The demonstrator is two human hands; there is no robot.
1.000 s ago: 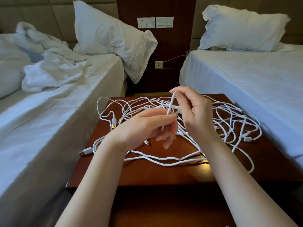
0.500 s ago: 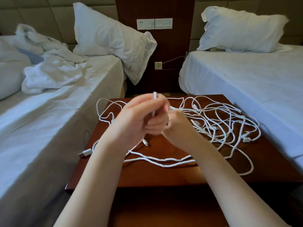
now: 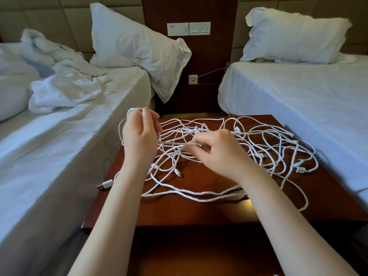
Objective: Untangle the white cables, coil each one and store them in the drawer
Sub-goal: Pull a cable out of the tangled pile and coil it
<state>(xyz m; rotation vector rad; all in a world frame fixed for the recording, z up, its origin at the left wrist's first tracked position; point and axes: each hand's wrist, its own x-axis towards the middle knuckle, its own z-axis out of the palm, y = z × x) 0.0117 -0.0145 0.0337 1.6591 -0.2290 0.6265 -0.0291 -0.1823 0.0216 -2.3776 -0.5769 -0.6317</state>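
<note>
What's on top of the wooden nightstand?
Tangled white cables, a USB plug at the left edge. The left hand and right hand, both gripping cable, hide part of the tangle.

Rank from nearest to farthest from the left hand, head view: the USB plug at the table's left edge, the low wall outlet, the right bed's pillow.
1. USB plug: table left edge, near the left hand.
2. Low wall outlet: wood panel behind the table.
3. Right bed's pillow: far back right.
</note>
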